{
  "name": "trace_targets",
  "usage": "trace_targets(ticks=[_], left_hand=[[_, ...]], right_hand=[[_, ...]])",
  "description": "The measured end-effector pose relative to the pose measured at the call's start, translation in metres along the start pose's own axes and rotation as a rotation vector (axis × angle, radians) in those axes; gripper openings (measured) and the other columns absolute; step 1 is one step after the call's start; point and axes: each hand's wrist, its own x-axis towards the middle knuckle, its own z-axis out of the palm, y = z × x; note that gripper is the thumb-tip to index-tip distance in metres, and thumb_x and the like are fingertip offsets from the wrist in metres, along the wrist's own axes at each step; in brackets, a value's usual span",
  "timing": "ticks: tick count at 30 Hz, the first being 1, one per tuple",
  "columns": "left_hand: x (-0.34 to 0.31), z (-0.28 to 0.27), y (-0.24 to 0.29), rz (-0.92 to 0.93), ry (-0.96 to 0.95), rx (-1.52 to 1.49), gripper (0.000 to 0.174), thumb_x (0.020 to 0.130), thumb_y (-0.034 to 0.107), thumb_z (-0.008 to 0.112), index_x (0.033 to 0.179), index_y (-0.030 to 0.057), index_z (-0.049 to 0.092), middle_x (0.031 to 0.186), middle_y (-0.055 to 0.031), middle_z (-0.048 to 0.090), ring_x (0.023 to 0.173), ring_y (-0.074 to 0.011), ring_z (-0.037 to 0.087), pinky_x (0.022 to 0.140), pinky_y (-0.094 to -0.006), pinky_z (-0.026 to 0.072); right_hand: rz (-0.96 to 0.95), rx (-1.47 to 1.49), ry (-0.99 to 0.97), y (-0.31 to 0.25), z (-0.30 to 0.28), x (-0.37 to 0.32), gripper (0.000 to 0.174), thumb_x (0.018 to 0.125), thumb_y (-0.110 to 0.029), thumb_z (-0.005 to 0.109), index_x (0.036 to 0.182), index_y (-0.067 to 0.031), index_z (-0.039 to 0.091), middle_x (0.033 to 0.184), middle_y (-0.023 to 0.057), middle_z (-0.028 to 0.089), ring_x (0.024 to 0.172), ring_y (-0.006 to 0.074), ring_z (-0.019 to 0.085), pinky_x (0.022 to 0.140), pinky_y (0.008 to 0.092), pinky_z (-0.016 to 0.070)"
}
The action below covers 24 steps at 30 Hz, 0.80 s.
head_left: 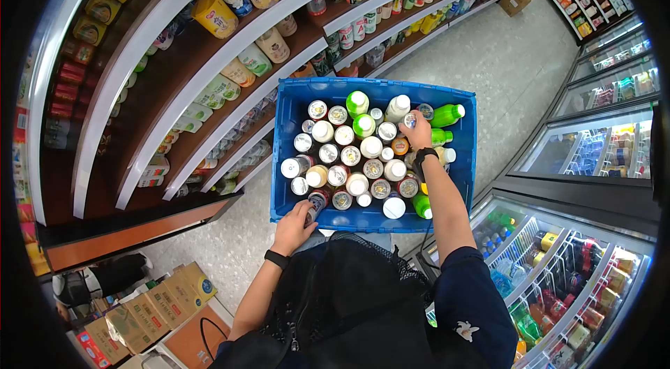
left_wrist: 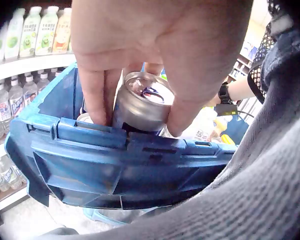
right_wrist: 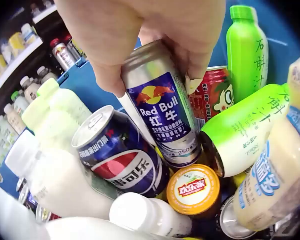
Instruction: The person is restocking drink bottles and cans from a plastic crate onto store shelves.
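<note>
A blue crate packed with upright and tilted drinks stands in front of me. In its far right part, my right hand grips a silver-and-blue Red Bull can by its upper end. Around that can are a tilted Pepsi can, a red can, green bottles and an orange-lidded jar. At the near left corner, my left hand holds another silver drink can between thumb and fingers, just inside the crate's edge. The lower part of that can is hidden behind the crate wall.
Shelves of bottles and cans curve along the left. Glass-door fridges line the right side. Cardboard boxes lie at the lower left, near another person's dark-clothed legs. Grey floor runs beyond the crate.
</note>
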Motion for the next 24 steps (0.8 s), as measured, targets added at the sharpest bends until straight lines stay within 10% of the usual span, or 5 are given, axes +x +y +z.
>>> trace_targets(ticks=[24], left_hand=[[0.018, -0.002, 0.007, 0.051, -0.045, 0.060, 0.057, 0.074, 0.031, 0.077, 0.120, 0.0090, 0.053, 0.121, -0.0112, 0.059, 0.089, -0.0351, 0.066, 0.074, -0.0427, 0.0549]], right_hand=[[-0.050, -0.271, -0.192, -0.014, -0.042, -0.014, 0.059, 0.069, -0.030, 0.081, 0.119, -0.0073, 0.059, 0.107, 0.0167, 0.068, 0.101, 0.0356, 0.062, 0.084, 0.0450, 0.0514]])
